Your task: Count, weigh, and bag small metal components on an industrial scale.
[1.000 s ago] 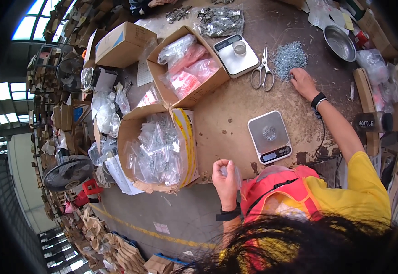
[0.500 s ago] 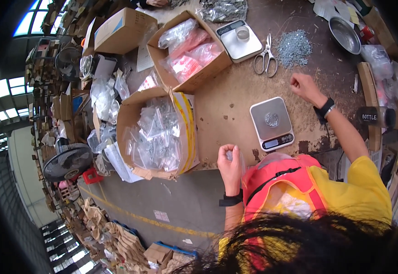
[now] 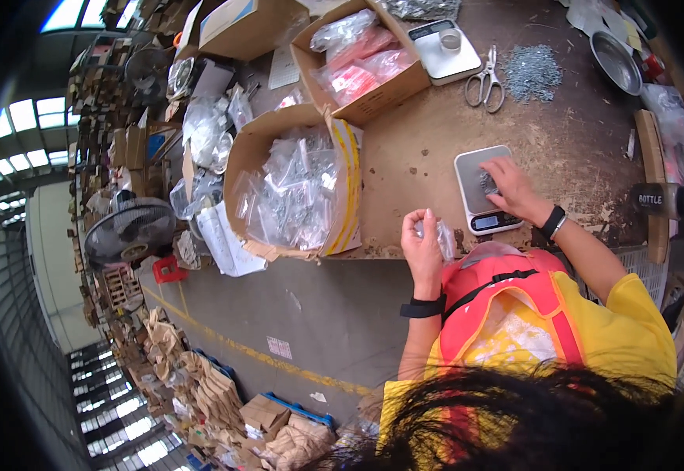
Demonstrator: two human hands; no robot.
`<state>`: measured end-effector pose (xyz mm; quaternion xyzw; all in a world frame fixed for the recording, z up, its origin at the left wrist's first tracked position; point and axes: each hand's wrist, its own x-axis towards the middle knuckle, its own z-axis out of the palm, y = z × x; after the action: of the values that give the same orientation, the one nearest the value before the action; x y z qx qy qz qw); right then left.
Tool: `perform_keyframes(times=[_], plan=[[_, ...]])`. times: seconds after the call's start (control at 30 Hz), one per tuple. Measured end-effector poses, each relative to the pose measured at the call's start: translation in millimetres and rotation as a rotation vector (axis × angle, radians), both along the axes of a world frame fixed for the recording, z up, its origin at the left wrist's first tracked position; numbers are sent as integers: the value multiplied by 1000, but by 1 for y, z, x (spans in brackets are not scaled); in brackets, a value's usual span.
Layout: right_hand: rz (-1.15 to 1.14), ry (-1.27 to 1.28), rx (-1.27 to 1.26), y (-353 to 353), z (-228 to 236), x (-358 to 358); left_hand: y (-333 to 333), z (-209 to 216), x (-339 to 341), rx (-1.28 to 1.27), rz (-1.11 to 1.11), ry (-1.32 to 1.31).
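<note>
My right hand (image 3: 512,188) is over the platform of a white-rimmed kitchen scale (image 3: 474,166). Its fingers curl round a little heap of small silvery metal parts (image 3: 487,184) there; the fingertips are partly hidden. To the left of the scale, at the table's front edge, my left hand (image 3: 423,250) pinches a small clear plastic bag (image 3: 445,240). A larger pile of the same-looking metal parts (image 3: 530,74) is spread on the far side of the table. Whether these are screws is too small to tell.
Left of my hands stands a cardboard box (image 3: 347,188) of filled clear bags. Behind it is another box (image 3: 393,88) with pink and clear bags. A second scale (image 3: 445,61), scissors (image 3: 485,82) and a metal bowl (image 3: 616,63) lie farther back. A black bottle (image 3: 662,201) is at right.
My right hand has come down and left onto the scale, closing round the heap of metal parts. My left hand keeps hold of the plastic bag. The whole view has shifted slightly.
</note>
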<state>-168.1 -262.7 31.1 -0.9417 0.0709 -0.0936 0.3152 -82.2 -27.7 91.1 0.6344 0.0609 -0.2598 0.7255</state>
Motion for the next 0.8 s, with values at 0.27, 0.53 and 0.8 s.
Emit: perform_keyframes(times=[0.27, 0.53, 0.8], plan=[[-50, -19, 182, 34, 58, -6, -8, 16, -19, -80, 121, -107], [-50, 118, 1105, 63, 77, 0, -11, 25, -30, -74, 59, -212], [-179, 9, 1084, 51, 89, 0, 3, 29, -35, -132, -8, -45]])
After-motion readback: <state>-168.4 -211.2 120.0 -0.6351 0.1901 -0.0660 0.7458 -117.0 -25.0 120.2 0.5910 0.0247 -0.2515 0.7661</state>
